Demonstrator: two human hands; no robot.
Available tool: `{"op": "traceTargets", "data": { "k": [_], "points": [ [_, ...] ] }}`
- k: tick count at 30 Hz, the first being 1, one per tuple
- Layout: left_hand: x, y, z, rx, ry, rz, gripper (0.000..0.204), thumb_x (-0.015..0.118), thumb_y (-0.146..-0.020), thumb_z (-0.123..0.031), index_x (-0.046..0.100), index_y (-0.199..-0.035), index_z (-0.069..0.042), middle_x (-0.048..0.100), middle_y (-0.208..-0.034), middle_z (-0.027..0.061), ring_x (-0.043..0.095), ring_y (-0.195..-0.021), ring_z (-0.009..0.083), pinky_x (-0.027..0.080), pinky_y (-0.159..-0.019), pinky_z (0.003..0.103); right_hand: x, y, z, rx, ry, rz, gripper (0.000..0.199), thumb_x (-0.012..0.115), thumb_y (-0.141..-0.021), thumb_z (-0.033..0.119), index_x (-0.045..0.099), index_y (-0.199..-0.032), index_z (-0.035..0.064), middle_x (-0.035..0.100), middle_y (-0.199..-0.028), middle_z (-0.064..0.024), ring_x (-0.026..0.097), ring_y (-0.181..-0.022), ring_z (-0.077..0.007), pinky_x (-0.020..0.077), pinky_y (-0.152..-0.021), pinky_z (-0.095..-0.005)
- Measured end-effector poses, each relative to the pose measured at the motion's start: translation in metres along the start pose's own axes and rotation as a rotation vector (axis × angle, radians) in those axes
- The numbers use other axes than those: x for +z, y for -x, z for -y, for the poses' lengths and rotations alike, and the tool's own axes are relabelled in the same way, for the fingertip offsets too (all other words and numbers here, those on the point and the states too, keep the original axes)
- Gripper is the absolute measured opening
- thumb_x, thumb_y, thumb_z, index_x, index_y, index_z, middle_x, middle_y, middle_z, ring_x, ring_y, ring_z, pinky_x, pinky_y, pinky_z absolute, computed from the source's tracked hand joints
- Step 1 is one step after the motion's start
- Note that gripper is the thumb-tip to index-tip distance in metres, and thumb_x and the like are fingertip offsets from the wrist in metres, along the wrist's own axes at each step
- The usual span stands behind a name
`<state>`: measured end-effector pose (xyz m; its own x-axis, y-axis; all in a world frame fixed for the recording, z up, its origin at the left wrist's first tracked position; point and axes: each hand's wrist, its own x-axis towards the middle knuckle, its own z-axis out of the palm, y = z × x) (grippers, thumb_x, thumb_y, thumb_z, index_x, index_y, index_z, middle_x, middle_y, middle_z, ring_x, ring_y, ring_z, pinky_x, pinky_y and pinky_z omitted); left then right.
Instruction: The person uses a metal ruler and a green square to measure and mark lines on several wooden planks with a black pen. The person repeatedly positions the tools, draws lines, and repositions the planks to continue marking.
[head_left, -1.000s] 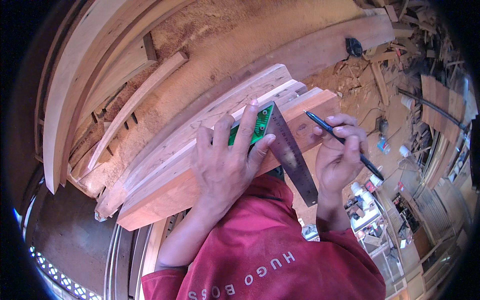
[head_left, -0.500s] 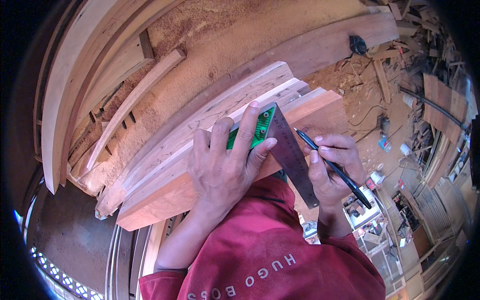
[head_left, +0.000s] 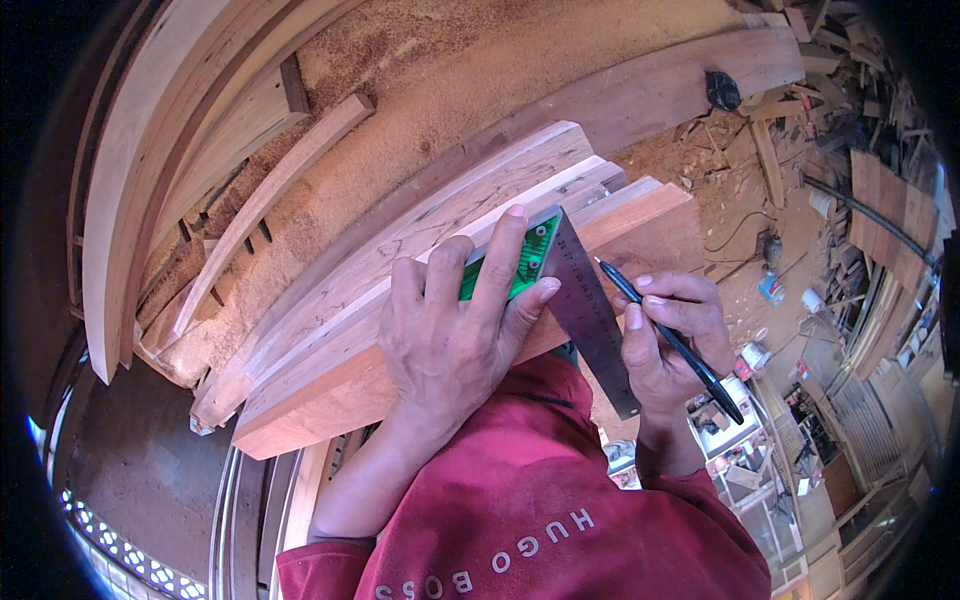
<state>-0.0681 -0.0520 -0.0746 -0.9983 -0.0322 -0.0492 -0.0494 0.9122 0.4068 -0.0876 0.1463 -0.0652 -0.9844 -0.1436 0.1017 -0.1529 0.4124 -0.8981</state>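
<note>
My left hand (head_left: pixel 450 325) is closed on the green stock of a try square (head_left: pixel 585 305), pressing it against the stacked timber. The square's metal blade, marked with a scale, lies across the nearest board (head_left: pixel 320 400) and sticks out past its near edge. Between the thumb and fingers of my right hand (head_left: pixel 680 335) is a black pen (head_left: pixel 672 342). Its tip points up and left, close to the blade's right edge; whether it touches the wood I cannot tell. Several more boards (head_left: pixel 490 190) lie side by side beyond the nearest one.
Curved wooden pieces (head_left: pixel 270 210) lie at the far left, with sawdust (head_left: pixel 430 80) spread beyond the boards. A long plank (head_left: pixel 660 85) runs at the back. Offcuts (head_left: pixel 770 160), a white cup (head_left: pixel 812 300) and a cable are scattered on the floor to the right.
Both hands, the square and the pen appear slightly farther right in the picture, and so do the boards. Both grips stay the same.
</note>
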Motion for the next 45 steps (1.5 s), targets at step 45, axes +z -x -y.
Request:
{"op": "traceTargets", "data": {
  "k": [45],
  "points": [
    [-0.012,0.003,-0.009,-0.093,0.111,0.042,0.049,0.066,-0.091,-0.041,0.061,-0.132,-0.015,0.062,-0.103,0.0143,0.060,-0.095,0.0332,0.049,-0.084,0.042,0.000,-0.016,0.008,-0.047,-0.125,-0.048,0.016,0.077,-0.079,0.003,0.069,-0.093,0.0024,0.071,-0.092,-0.0140,0.070,-0.085,-0.0242,0.0564,-0.074,-0.0339]
  ]
}}
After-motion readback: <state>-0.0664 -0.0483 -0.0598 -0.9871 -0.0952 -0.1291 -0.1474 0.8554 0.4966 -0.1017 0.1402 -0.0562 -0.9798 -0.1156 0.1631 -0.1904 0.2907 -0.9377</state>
